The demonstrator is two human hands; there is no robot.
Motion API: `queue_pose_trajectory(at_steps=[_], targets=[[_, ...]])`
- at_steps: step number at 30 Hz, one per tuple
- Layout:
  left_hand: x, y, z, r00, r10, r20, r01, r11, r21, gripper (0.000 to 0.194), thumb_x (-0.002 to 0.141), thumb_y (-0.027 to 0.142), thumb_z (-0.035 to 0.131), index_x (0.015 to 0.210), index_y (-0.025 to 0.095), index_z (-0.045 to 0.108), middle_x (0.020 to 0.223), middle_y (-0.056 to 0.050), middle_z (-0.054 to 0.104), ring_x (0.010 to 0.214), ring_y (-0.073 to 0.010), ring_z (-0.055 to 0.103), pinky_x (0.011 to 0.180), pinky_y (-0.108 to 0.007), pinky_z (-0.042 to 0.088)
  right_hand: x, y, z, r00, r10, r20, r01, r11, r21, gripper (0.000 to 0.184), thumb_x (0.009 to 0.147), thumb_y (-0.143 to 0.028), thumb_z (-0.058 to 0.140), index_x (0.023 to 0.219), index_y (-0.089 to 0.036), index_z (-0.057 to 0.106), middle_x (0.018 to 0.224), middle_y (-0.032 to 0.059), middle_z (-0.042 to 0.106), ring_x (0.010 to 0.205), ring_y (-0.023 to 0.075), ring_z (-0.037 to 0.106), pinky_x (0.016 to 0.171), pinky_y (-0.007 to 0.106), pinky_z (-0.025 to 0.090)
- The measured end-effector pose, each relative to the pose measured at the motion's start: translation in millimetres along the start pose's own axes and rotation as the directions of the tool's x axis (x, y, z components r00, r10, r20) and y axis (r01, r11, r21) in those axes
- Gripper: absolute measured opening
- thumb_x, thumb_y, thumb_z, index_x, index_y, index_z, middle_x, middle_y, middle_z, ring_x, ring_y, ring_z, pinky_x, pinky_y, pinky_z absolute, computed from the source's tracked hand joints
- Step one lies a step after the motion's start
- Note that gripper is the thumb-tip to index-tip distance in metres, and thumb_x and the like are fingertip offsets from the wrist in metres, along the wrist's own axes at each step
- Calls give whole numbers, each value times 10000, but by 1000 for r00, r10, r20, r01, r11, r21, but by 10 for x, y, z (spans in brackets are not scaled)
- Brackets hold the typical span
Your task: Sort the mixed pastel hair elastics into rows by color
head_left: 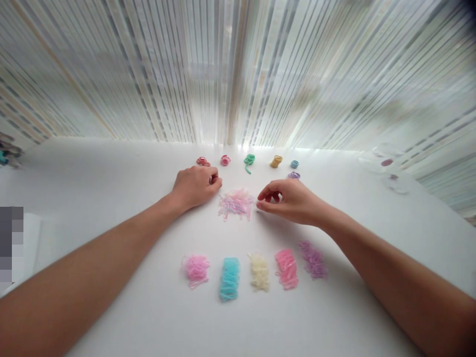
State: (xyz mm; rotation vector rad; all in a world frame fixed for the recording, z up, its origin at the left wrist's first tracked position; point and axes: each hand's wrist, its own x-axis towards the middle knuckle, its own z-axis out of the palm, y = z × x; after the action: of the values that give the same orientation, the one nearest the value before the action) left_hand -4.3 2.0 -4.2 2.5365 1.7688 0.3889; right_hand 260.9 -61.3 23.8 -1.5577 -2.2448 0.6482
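A mixed pile of small pastel elastic bands lies in the middle of the white table. My left hand rests just left of the pile, its fingers curled under in a loose fist; what it holds, if anything, is hidden. My right hand lies just right of the pile with thumb and fingers pinched together at the pile's edge. In front of me lie sorted heaps: pink, blue, cream, rose and purple.
Beyond the hands a row of larger hair ties lies near the curtain: red, pink, green, yellow, blue, purple. A clear container stands at the right. Striped curtain behind the table.
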Motion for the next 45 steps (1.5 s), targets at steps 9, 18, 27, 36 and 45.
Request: queue_pose_trajectory(at_steps=[9,18,27,36,45], targets=[[8,16,-3,1000,-8,-3,8,1000,17,287,939,444,486,823,246,658,873,-59,755,854,-272,693,701,-364,417,40,34,158,998,34,-49,-31,998,59,159,810,-266,702,842,-150,806,706,37,726,629,143,581,644,289,437],[3,21,-11,1000,-8,-2,8,1000,3,277,929,437,478,807,245,636,849,-52,736,827,-266,677,687,-366,390,31,113,-30,996,34,-77,-32,999,26,158,787,-270,668,785,-180,798,705,29,721,643,153,563,648,313,435],[5,19,-6,1000,-15,4,15,1000,-8,283,924,434,484,829,254,679,844,-60,736,847,-286,684,749,-387,447,22,181,-142,995,84,-51,-83,996,32,167,815,-329,681,779,-207,788,689,13,689,646,158,555,643,337,441],[8,31,-11,1000,-16,-9,16,1000,15,281,918,428,478,785,230,626,853,-64,738,841,-275,676,703,-370,402,-14,162,-230,983,51,179,-70,992,102,232,804,-399,720,834,-186,805,645,0,644,621,144,549,576,305,389],[25,46,-25,999,-33,-3,33,999,42,306,910,452,474,821,236,672,887,-75,748,862,-285,687,716,-373,422,-60,80,-288,926,-33,377,1,996,87,247,839,-394,730,899,-178,834,792,42,750,684,152,556,623,306,420]])
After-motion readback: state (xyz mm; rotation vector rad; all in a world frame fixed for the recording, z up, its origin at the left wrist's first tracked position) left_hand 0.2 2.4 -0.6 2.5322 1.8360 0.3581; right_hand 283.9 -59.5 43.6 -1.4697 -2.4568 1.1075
